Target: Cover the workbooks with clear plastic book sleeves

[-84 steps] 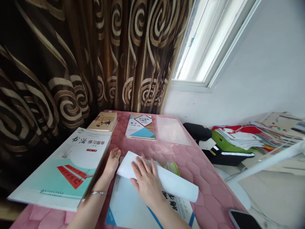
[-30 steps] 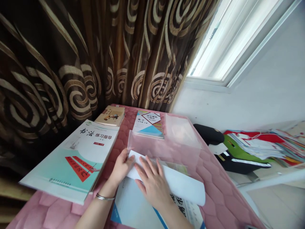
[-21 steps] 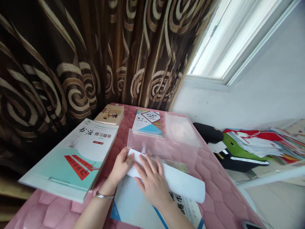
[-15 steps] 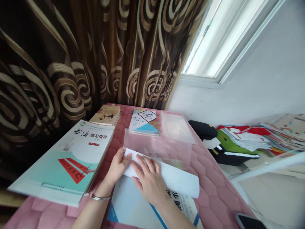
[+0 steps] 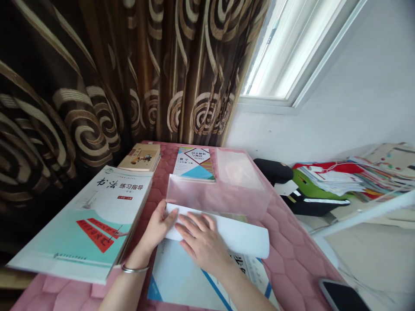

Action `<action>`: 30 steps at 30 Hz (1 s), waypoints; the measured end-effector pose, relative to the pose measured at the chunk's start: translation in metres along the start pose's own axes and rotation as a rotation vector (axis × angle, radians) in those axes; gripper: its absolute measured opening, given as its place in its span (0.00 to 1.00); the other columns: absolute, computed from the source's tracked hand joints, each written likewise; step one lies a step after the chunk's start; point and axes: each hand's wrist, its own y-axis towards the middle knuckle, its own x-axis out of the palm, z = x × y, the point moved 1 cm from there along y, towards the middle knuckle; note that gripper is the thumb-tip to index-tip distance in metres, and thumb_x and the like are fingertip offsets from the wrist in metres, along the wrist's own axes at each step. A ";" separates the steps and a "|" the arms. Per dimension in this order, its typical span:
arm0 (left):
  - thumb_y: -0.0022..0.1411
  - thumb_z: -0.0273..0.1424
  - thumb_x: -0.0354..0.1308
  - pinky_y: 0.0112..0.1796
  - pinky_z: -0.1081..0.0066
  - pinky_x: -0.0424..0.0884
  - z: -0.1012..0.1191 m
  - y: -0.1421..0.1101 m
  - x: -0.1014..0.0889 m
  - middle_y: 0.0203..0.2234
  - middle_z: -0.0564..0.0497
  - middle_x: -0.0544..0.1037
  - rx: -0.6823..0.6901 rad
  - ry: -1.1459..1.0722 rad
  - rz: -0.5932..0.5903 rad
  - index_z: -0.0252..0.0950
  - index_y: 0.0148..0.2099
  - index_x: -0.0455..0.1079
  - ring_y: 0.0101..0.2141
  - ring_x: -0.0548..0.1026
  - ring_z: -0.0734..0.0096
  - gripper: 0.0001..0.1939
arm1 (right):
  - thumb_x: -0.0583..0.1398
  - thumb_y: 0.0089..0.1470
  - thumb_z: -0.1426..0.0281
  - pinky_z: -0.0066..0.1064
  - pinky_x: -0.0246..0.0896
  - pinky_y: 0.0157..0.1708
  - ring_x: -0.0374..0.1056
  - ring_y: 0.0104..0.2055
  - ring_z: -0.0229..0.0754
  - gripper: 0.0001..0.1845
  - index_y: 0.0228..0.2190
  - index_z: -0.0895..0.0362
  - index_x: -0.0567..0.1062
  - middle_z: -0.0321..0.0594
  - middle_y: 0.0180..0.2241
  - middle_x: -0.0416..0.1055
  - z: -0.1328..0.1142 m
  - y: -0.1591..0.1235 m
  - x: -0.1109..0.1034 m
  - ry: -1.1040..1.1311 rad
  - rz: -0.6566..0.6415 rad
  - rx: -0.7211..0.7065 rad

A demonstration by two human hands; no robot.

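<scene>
A workbook (image 5: 181, 276) with a pale cover, blue stripes and dark lettering lies in front of me. Along its far side, a white sheet or cover flap (image 5: 248, 237) is folded over in a soft curve. My left hand (image 5: 158, 226) pinches the left end of that white flap between thumb and fingers. Flat on the flap's middle rests my right hand (image 5: 205, 244), fingers spread. A clear plastic book cover (image 5: 214, 194) extends from beyond the flap toward the far side; its part under the workbook is hidden.
On the left lie a thick calligraphy book stack (image 5: 94, 220) and smaller tan books (image 5: 142, 157). A math workbook (image 5: 194, 164) and another clear cover (image 5: 240, 168) lie at the back of the pink quilted table (image 5: 288, 255). A phone (image 5: 343, 296) sits at the lower right.
The view has shifted slightly. Both hands stay at nearly the same places on the white flap. The clear cover's right side now spreads a little farther right.
</scene>
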 end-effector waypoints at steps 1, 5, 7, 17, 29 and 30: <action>0.60 0.45 0.57 0.27 0.74 0.65 0.001 0.000 0.000 0.29 0.54 0.71 -0.009 0.001 -0.011 0.37 0.48 0.65 0.27 0.69 0.72 0.20 | 0.50 0.65 0.65 0.47 0.46 0.58 0.56 0.61 0.46 0.18 0.55 0.51 0.68 0.39 0.58 0.67 0.000 0.000 -0.001 0.005 0.001 -0.002; 0.59 0.45 0.57 0.27 0.74 0.66 0.003 -0.001 0.002 0.28 0.54 0.72 -0.001 -0.003 0.002 0.37 0.46 0.65 0.27 0.69 0.72 0.20 | 0.52 0.64 0.63 0.45 0.48 0.58 0.57 0.60 0.45 0.18 0.54 0.49 0.69 0.37 0.57 0.68 0.001 0.002 0.001 0.017 0.028 0.017; 0.59 0.45 0.58 0.28 0.74 0.66 0.003 0.000 0.003 0.28 0.54 0.72 -0.002 -0.001 0.020 0.37 0.46 0.66 0.28 0.69 0.72 0.20 | 0.53 0.64 0.63 0.44 0.48 0.58 0.57 0.60 0.45 0.17 0.53 0.48 0.70 0.37 0.56 0.68 0.001 0.002 0.002 0.015 0.044 0.027; 0.56 0.46 0.60 0.32 0.72 0.68 -0.001 0.004 0.003 0.30 0.50 0.77 -0.012 -0.068 0.111 0.35 0.40 0.69 0.30 0.72 0.70 0.19 | 0.52 0.64 0.64 0.43 0.50 0.55 0.57 0.59 0.46 0.15 0.49 0.50 0.73 0.39 0.59 0.65 0.010 0.002 -0.012 0.025 0.086 0.144; 0.56 0.49 0.60 0.35 0.71 0.70 -0.001 0.006 0.001 0.33 0.50 0.77 -0.006 -0.065 0.200 0.38 0.41 0.68 0.35 0.74 0.66 0.21 | 0.62 0.50 0.52 0.47 0.62 0.48 0.66 0.50 0.54 0.24 0.43 0.56 0.72 0.48 0.46 0.72 0.125 -0.072 -0.037 0.267 0.640 0.913; 0.56 0.49 0.60 0.35 0.71 0.70 -0.001 0.006 0.002 0.31 0.50 0.76 -0.001 -0.062 0.205 0.38 0.41 0.68 0.35 0.74 0.66 0.21 | 0.64 0.47 0.52 0.43 0.65 0.43 0.68 0.45 0.52 0.23 0.39 0.55 0.73 0.45 0.41 0.74 0.129 -0.078 -0.034 0.423 0.681 0.994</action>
